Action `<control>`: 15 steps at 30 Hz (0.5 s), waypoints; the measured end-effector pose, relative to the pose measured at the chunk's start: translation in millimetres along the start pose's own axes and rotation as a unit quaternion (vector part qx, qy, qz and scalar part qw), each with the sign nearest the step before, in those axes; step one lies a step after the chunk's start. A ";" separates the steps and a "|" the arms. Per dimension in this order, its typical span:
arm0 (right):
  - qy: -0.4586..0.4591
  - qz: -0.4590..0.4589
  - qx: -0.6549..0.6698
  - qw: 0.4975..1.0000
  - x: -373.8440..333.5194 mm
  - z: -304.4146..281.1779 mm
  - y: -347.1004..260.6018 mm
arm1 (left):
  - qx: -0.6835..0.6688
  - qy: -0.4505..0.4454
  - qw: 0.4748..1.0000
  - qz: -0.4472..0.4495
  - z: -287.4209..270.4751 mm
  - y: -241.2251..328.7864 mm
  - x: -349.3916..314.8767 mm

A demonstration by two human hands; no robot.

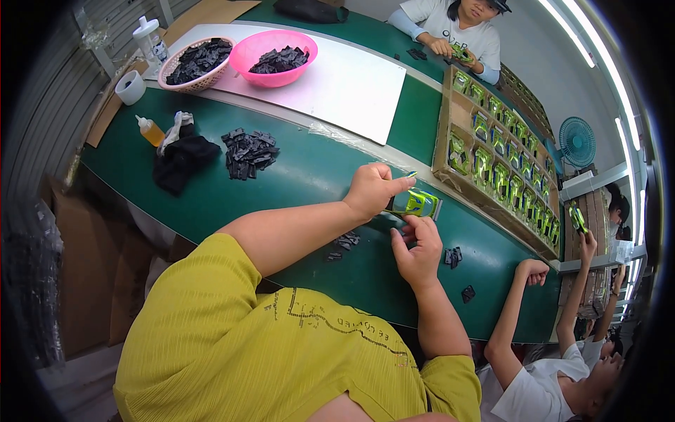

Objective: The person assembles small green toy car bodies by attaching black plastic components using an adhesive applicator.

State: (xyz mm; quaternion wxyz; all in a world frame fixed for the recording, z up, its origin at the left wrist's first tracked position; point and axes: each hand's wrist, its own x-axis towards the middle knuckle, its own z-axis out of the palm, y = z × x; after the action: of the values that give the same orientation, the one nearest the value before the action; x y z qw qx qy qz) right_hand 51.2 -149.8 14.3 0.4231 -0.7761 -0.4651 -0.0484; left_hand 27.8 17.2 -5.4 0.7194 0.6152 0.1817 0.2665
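Note:
A shiny bright green and blue plastic shell (pixel 420 203), shaped like a toy car body, is held up over the green table. My left hand (pixel 373 192) grips its far left side, thumb stretched along it and fingers curled. From the near side, my right hand (pixel 420 252) pinches the lower edge of the shell, partly hiding it. Below my left forearm lies a small group of flat black plastic pieces (pixel 346 241). Several similar black pieces (pixel 453 257) rest to the right of my right hand, and another black piece (pixel 468 293) sits nearer the edge.
A cardboard tray (pixel 441 144) of green shells stands far right. Black pieces fill a pink bowl (pixel 251 54) and a basket (pixel 169 72); a pile (pixel 249 153) lies left, near black cloth (pixel 184 163) and a bottle (pixel 150 132). Co-workers sit opposite and at right.

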 end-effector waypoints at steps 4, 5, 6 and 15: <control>0.026 -0.007 -0.015 1.000 -1.3 1.1 1.8 | -0.038 -0.030 0.998 -0.045 -3.6 3.3 1.3; 0.035 -0.017 -0.055 0.998 -0.4 -0.5 -1.6 | -0.048 -0.034 0.997 -0.047 -3.8 5.3 0.2; 0.045 -0.026 -0.095 0.994 0.0 -0.9 -3.6 | -0.047 -0.035 0.997 -0.050 -3.7 7.8 -0.9; -0.013 0.012 0.078 0.997 4.5 12.2 -8.8 | -0.099 0.033 0.994 -0.030 -19.1 0.5 2.5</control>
State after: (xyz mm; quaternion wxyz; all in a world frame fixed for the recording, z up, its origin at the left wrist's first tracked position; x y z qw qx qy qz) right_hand 43.1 -136.3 14.0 0.4767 -0.7470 -0.4634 0.0038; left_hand 18.4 33.9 -8.2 0.7779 0.5265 0.1964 0.2811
